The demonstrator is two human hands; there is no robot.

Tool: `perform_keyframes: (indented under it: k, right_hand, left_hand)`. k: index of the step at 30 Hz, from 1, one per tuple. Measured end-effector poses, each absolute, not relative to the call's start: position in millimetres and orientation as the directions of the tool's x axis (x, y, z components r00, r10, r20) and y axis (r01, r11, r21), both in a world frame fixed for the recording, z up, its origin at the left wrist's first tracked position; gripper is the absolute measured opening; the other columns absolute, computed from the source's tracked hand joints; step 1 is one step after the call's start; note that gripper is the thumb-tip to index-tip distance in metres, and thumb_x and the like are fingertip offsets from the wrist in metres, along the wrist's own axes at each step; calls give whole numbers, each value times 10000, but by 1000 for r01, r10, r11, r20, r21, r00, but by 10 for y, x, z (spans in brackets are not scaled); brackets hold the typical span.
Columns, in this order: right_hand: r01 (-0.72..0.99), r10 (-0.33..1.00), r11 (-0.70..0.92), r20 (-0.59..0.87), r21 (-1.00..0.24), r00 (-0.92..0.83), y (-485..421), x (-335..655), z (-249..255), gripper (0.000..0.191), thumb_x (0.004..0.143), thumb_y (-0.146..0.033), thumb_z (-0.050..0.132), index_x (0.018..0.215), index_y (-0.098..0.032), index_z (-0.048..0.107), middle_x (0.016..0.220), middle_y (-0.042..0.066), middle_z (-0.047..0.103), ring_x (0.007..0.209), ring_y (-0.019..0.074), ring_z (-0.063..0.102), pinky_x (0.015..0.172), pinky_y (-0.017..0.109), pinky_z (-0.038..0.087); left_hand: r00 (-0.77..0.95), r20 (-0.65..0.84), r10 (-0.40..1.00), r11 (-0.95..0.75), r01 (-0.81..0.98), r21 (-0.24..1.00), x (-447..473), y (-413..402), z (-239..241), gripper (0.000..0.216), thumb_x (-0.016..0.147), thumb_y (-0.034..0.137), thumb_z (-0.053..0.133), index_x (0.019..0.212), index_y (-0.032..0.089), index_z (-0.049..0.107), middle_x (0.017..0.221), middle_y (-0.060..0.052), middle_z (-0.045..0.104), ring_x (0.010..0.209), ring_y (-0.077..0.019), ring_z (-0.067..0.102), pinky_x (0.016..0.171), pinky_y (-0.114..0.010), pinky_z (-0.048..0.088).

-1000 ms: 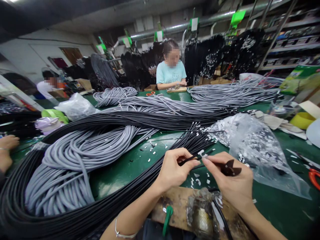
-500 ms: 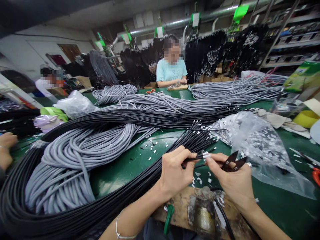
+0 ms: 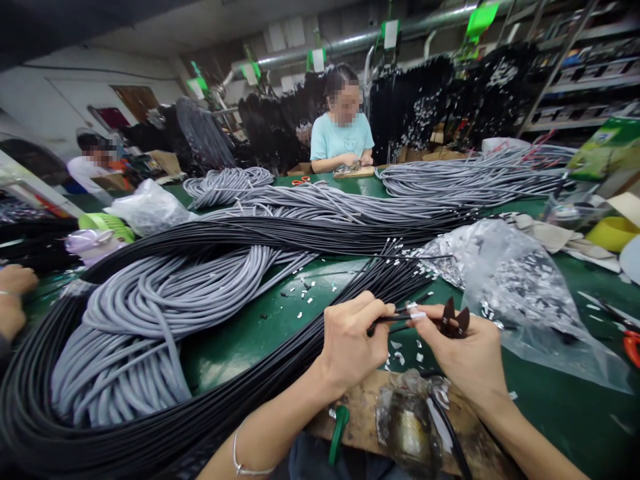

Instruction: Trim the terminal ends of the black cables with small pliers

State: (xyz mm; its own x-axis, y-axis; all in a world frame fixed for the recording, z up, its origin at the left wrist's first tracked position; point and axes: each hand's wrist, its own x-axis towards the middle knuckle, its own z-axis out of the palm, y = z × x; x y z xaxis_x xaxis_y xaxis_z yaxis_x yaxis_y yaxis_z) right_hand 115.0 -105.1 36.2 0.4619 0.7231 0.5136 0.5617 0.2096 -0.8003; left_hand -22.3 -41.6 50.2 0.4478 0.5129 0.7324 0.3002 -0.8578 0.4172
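My left hand (image 3: 353, 343) is closed around a thin black cable (image 3: 384, 320), near the end of the cable. Tucked in the closed fingers of my right hand (image 3: 467, 363) are dark metal snips (image 3: 454, 321), their two blades spread and pointing up. The thumb and forefinger of that same hand pinch at the cable's tip, where a small white piece (image 3: 415, 313) shows. Under both hands lies a worn wooden board (image 3: 357, 400) carrying a taped, glassy lump (image 3: 413, 427). A long bundle of black cables (image 3: 280, 360) runs beneath my left wrist.
Coils of grey cable (image 3: 165, 293) cover much of the green table (image 3: 225, 360). A clear bag (image 3: 520, 280) of small silvery pieces lies to the right, with orange-handled scissors (image 3: 631, 347) beyond it. A co-worker in a light blue shirt (image 3: 345, 140) sits opposite. Another person's hand (image 3: 15, 280) is at far left.
The snips have turned more upright in my right hand, and their blades look shorter. My right thumb and forefinger have shifted slightly at the cable tip. My left hand has hardly moved.
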Motion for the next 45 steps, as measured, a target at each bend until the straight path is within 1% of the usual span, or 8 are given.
perform_keyframes:
  k: [10, 19, 23, 30, 32, 37, 41, 45]
  right_hand:
    - [855, 525, 283, 817, -434, 241, -1100, 1113, 345, 115, 731, -120, 580, 765, -211, 641, 651, 3, 640, 490, 109, 536, 500, 236, 434]
    - [675, 653, 218, 620, -705, 436, -1051, 1137, 384, 154, 747, -235, 610, 628, -162, 676, 524, -11, 606, 389, 89, 455, 376, 207, 369]
    - [713, 622, 201, 650, -672, 437, -1061, 1138, 348, 123, 737, -184, 598, 640, -164, 670, 505, -25, 572, 391, 77, 429, 379, 201, 348]
    - [815, 515, 382, 833, -436, 204, -1124, 1110, 434, 126, 713, -95, 576, 704, -209, 631, 636, -7, 654, 503, 111, 574, 499, 224, 456]
    - [781, 511, 418, 831, -465, 221, -1131, 1123, 438, 126, 724, -103, 582, 711, -217, 632, 660, -6, 664, 536, 122, 596, 515, 231, 465]
    - [715, 631, 254, 672, -652, 388, -1074, 1169, 365, 70, 756, -221, 601, 736, -189, 659, 627, 0, 632, 442, 102, 513, 419, 229, 402]
    - [810, 584, 363, 790, -461, 187, -1076, 1139, 384, 109, 756, -137, 563, 786, -201, 646, 669, 2, 646, 518, 106, 570, 490, 217, 446]
    - [865, 492, 394, 867, -309, 86, -1123, 1118, 458, 147, 766, -100, 555, 834, -212, 623, 618, -16, 619, 493, 94, 555, 494, 208, 420]
  left_hand:
    - [453, 634, 627, -776, 300, 554, -200, -447, 498, 111, 688, 69, 572, 718, 141, 651, 585, 10, 560, 458, -71, 461, 442, -191, 354]
    - [472, 722, 505, -862, 305, 404, -225, -412, 474, 165, 697, 39, 505, 714, 157, 619, 607, 6, 564, 515, -90, 494, 484, -204, 361]
    - [495, 694, 524, -852, 313, 420, -210, -423, 457, 137, 716, 71, 514, 717, 147, 628, 608, 0, 564, 505, -89, 489, 478, -207, 362]
    - [440, 627, 643, -763, 288, 579, -198, -426, 485, 91, 713, 92, 574, 708, 147, 646, 592, 4, 568, 474, -76, 474, 449, -195, 358]
    - [420, 623, 660, -748, 285, 600, -196, -420, 498, 80, 717, 99, 581, 693, 144, 642, 599, 0, 580, 487, -80, 485, 461, -198, 368]
    - [422, 636, 646, -760, 279, 587, -198, -421, 505, 91, 717, 96, 569, 685, 152, 633, 582, 7, 556, 482, -82, 463, 451, -199, 353]
    - [423, 607, 672, -731, 254, 633, -200, -426, 530, 83, 738, 135, 585, 672, 150, 633, 588, 0, 588, 498, -88, 488, 469, -198, 370]
    - [443, 422, 791, -555, 231, 799, -200, -412, 584, 189, 791, 224, 570, 630, 140, 624, 585, -9, 624, 517, -95, 524, 499, -200, 391]
